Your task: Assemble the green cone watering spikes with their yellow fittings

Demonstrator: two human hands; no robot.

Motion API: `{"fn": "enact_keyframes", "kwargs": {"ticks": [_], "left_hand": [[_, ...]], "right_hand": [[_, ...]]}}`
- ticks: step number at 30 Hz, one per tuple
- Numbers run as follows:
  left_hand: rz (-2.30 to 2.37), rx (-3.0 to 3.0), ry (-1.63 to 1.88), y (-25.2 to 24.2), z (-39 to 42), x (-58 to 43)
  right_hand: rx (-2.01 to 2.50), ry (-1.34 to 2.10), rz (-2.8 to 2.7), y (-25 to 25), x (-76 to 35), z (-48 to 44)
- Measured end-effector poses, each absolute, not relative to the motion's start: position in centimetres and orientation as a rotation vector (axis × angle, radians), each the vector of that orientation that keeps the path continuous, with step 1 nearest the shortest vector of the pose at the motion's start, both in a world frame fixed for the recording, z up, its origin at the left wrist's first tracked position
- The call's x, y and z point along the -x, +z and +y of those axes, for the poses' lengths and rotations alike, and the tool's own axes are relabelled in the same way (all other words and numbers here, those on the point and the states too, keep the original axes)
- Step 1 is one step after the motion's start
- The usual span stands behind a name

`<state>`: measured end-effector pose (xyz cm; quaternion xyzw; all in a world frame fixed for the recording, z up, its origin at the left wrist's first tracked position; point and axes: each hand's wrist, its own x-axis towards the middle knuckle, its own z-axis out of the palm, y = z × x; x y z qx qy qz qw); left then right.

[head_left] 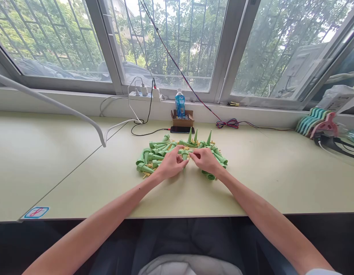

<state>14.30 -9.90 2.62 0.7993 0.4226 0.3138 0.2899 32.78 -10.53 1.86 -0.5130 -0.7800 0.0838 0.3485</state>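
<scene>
Between my two hands is a green plastic cone-shaped spike, its wide collar up and narrow end pointing down. My left hand has its fingers closed around this spike. From the other side, my right hand pinches at the spike's collar; a small yellowish piece shows near its fingertips, partly hidden. Around and behind both hands lies a heap of similar green spikes with small yellow pieces among them. Several spikes stand point up at the back.
Behind the heap lie a phone on a cable and a small cardboard box with a blue bottle. Coiled wires rest near the window. A white cable arches at left; coloured hangers stand at right.
</scene>
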Motion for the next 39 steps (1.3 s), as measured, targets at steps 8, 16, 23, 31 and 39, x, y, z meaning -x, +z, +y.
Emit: {"fn": "enact_keyframes", "kwargs": {"ticks": [8,16,23,31,39], "left_hand": [[1.176,-2.127,0.676,2.7,-10.2,-14.4],[1.228,-2.153,0.632,2.6,-10.1,-14.3],[1.247,-2.225,0.702,2.7,-10.4,-14.3],[1.292,-2.413,1.021,3.0,-9.7,-13.8],[1.483,-2.6,0.922,3.3,-9.4,-13.3]], "right_hand": [[1.357,0.249,-2.014,1.6,-32.9,-10.3],[1.353,0.211,-1.958,1.5,-33.0,-10.2],[1.341,0.183,-1.928,1.6,-33.0,-10.1],[1.335,0.169,-1.919,1.5,-33.1,-10.0],[1.353,0.156,-1.927,1.6,-33.2,-10.1]]}}
